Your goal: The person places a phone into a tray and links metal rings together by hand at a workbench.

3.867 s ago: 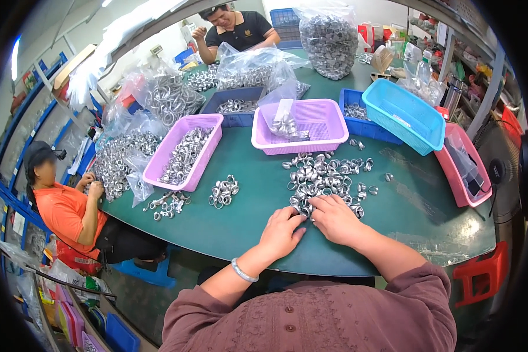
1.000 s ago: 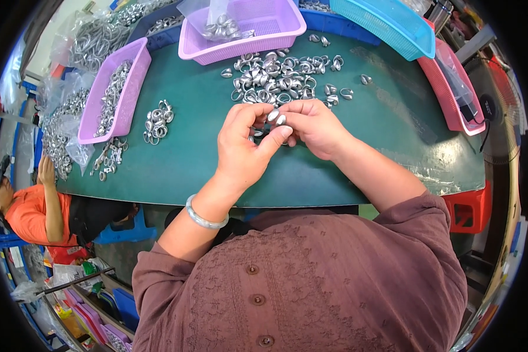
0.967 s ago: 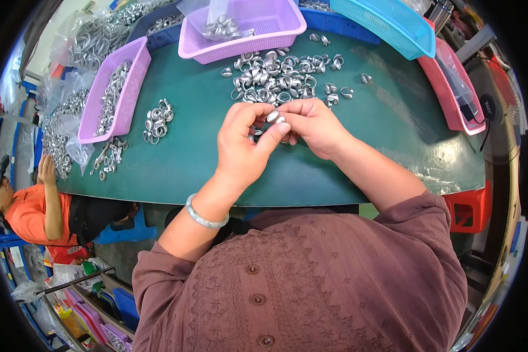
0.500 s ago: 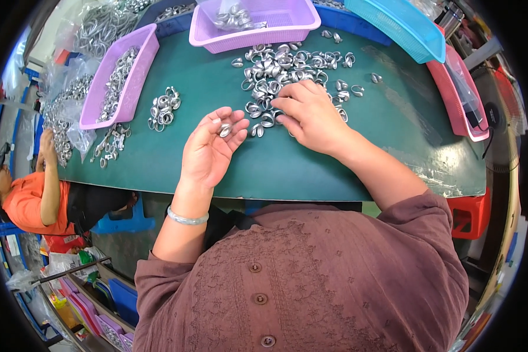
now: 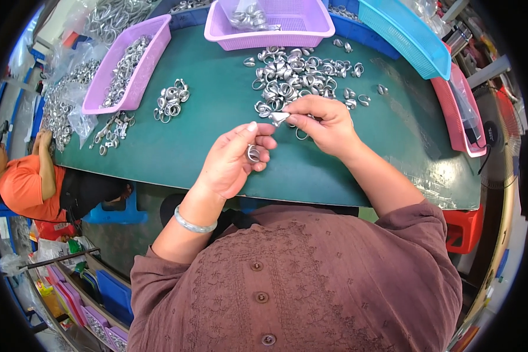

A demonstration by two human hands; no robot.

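Between the thumb and fingers of my right hand (image 5: 327, 124) is a silvery metal ring (image 5: 279, 118), pinched just in front of the large ring pile (image 5: 290, 76). My left hand (image 5: 236, 155) is half curled, palm up, and another ring (image 5: 253, 154) rests against its fingers. The left thumb tip comes close to the ring in my right hand; I cannot tell whether they touch. A smaller cluster of rings (image 5: 171, 101) lies farther left on the green tabletop (image 5: 211, 82).
A purple basket (image 5: 270, 40) stands behind the pile, another purple basket (image 5: 158, 50) to the left. Blue (image 5: 408, 41) and pink (image 5: 452, 117) baskets line the right side. At far left a person in an orange shirt (image 5: 26, 185) handles more metal parts (image 5: 61, 111).
My right hand has come away from the pile's edge with a ring in its pinch. My left hand has moved right, toward it, keeping its own ring.
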